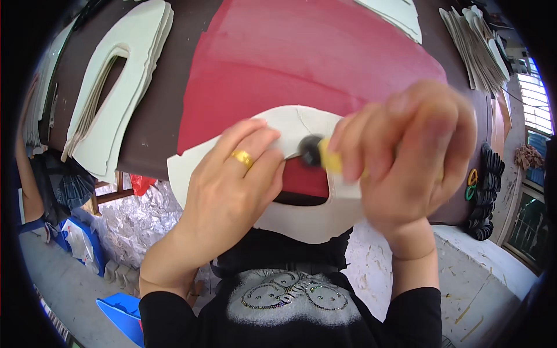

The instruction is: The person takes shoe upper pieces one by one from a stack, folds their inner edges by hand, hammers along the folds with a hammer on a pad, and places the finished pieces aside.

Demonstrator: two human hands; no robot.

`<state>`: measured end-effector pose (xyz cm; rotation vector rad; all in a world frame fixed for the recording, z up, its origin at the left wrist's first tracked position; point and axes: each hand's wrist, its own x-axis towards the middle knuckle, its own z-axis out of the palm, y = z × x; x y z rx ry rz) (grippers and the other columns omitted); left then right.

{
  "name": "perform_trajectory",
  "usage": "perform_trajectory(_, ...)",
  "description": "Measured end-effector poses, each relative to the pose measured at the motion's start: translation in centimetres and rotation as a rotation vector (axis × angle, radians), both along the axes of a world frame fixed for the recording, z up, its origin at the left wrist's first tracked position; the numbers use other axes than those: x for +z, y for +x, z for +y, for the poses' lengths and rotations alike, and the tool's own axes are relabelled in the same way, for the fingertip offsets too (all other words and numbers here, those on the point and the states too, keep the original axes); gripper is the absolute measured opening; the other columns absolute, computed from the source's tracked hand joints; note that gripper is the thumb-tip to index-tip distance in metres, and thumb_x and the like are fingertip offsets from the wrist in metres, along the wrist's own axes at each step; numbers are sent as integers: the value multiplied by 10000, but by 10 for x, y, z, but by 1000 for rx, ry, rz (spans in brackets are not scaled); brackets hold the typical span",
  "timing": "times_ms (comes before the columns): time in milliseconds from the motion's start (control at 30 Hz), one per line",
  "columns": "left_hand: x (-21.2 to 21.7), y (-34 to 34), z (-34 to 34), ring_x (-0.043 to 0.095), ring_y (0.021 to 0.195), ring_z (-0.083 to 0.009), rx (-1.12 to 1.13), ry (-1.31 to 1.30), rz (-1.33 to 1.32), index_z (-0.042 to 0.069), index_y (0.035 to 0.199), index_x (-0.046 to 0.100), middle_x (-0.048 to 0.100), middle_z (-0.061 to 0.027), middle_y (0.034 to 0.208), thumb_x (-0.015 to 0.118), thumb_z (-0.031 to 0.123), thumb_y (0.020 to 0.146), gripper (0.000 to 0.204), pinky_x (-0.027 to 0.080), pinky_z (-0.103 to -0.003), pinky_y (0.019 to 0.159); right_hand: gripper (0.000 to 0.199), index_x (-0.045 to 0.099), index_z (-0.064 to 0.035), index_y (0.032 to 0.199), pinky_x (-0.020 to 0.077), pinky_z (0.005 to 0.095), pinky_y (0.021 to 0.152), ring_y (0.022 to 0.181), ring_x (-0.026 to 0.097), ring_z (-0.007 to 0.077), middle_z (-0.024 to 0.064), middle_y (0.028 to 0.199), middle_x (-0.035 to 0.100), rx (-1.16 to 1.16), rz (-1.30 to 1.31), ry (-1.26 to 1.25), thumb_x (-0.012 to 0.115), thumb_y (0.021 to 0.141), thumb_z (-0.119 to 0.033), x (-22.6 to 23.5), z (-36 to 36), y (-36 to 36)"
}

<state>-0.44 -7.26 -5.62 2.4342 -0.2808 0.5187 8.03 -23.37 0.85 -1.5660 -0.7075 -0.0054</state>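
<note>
A white, curved shoe-upper-like piece (300,229) with a cut-out in its middle lies at the table's near edge, partly over a red sheet. My left hand (226,180), with a gold ring, rests on its left side; the fingers are bent and close together, holding it beside the cut-out. My right hand (412,151) is closed around the yellow handle of a hammer (311,151). Its round black head is at the upper edge of the cut-out, blurred by motion; I cannot tell whether it touches the piece. The fingers partly hide the handle.
The red sheet (261,64) covers the middle of the brown table (152,133). Stacks of white cut pieces stand at the left (125,58), far edge (394,14) and far right (473,52). Dark rolled bundles (490,185) hang at the right. Another person's arm (29,174) shows at far left.
</note>
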Motion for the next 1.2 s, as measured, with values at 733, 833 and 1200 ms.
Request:
perform_trajectory(733,-6,4,-12,638,924,-285,36,-77,-37,21,804,626,653,-82,944,727,-56,669,185,531,-379,758,290,485,-91,869,390,229,566,513,386,85,-28,584,298,-52,-176,140,300,1067,-193,23,-27,10)
perform_trajectory(833,-5,24,-31,628,939,-290,-78,-141,-64,34,801,622,654,-70,952,740,-24,682,179,513,-374,782,277,475,-105,892,416,257,576,505,413,97,-23,590,337,216,94,315,303,1068,-233,16,-41,-2)
perform_trajectory(1200,4,12,-20,615,1016,-281,39,14,57,56,756,638,673,-46,1034,760,1,667,161,467,-400,868,254,492,-53,1041,464,290,555,430,396,100,-33,540,341,-57,272,469,395,1053,-288,-20,-100,-23)
